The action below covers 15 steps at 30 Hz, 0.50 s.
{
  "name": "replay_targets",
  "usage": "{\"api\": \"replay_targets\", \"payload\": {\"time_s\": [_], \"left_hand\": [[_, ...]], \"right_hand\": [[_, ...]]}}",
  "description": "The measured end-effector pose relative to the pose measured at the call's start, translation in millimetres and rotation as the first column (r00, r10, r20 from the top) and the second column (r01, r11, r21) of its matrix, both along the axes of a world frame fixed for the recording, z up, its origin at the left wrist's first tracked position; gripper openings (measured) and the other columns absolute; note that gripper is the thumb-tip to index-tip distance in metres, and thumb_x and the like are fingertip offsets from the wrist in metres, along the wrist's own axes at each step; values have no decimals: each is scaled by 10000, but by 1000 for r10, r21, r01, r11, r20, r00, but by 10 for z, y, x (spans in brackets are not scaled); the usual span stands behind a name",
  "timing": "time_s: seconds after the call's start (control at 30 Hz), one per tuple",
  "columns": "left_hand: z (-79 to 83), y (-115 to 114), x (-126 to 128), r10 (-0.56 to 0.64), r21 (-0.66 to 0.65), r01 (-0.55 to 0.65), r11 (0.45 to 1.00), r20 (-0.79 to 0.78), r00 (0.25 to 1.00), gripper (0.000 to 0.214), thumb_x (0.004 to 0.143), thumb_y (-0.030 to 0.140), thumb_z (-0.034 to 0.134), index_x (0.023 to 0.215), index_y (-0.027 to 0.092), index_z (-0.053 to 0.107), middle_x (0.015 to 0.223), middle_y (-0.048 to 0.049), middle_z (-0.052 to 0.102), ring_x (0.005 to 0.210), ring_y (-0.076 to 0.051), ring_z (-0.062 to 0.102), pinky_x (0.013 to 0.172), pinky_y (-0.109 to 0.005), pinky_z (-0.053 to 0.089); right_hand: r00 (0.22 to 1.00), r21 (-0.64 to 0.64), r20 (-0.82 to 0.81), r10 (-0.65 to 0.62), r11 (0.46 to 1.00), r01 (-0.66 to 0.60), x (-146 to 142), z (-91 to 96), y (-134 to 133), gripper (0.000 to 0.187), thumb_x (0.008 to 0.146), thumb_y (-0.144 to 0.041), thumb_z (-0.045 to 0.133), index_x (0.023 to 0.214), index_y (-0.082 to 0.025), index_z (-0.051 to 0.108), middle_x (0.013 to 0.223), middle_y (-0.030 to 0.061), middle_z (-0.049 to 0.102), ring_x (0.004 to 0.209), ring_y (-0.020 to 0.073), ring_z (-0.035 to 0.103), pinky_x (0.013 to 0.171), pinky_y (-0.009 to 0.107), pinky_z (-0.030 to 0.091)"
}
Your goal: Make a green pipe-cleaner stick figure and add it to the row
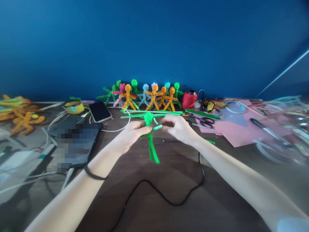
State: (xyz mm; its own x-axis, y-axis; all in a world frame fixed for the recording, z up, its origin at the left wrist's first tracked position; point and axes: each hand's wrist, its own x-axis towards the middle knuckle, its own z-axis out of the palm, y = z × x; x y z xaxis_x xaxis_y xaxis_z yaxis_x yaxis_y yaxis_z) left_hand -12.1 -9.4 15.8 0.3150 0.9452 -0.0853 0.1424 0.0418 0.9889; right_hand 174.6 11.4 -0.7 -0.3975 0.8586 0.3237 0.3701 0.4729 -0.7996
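Note:
A green pipe-cleaner figure (150, 140) with a wound round head hangs upright above the table, its two legs pointing down. My left hand (132, 132) is closed on its upper body, thumb across the front. Beside the figure, the fingers of my right hand (177, 127) are pinched at the end of a light green pipe cleaner (157, 127) that sticks out from the body. The right fingertips are partly hidden. Behind my hands, several loose green pipe cleaners (169, 113) lie across the table.
Finished figures (154, 96) in several colours lean against the blue wall. Two phones (100, 111) and cables lie left, near orange figures (25, 120). Right are scissors (207, 121), a red spool (189, 100) and pink paper (238, 133). A black cable (169, 202) crosses the front.

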Motion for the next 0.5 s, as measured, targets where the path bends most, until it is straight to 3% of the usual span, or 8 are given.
{"api": "replay_targets", "payload": {"time_s": [0.1, 0.2, 0.37, 0.5], "left_hand": [[12, -8, 4, -128, 12, 130, 991, -102, 986, 191, 701, 318, 602, 788, 160, 663, 786, -7, 643, 789, -172, 541, 749, -294, 378], [8, -21, 22, -168, 35, 179, 983, -208, 964, 192, 707, 328, 579, 755, 158, 652, 743, -12, 640, 744, -178, 549, 701, -300, 393], [-65, -15, 41, -120, 110, 165, 980, -336, 934, 194, 701, 316, 538, 674, 144, 625, 611, -3, 582, 598, -154, 515, 568, -275, 373], [-134, 21, 16, 12, 197, 89, 976, -460, 888, 220, 700, 331, 524, 585, 147, 558, 517, 35, 472, 515, -117, 431, 493, -250, 295]], "right_hand": [[997, 65, 66, 32, 997, -36, 10, 26, -22, 79, 749, -140, 588, 776, -149, 662, 771, 22, 610, 749, 134, 557, 691, 262, 417], [994, 143, 111, 16, 989, -32, 3, 70, -69, 80, 771, -136, 575, 755, -151, 652, 752, 21, 596, 725, 125, 548, 678, 252, 414], [986, 292, 167, -27, 956, -23, -26, 121, -157, 87, 788, -136, 564, 709, -152, 599, 729, 18, 564, 702, 118, 521, 650, 241, 399], [978, 315, 207, -28, 948, -40, -64, 112, -206, 95, 790, -118, 557, 702, -149, 578, 742, 20, 555, 692, 112, 514, 631, 234, 390]]}}
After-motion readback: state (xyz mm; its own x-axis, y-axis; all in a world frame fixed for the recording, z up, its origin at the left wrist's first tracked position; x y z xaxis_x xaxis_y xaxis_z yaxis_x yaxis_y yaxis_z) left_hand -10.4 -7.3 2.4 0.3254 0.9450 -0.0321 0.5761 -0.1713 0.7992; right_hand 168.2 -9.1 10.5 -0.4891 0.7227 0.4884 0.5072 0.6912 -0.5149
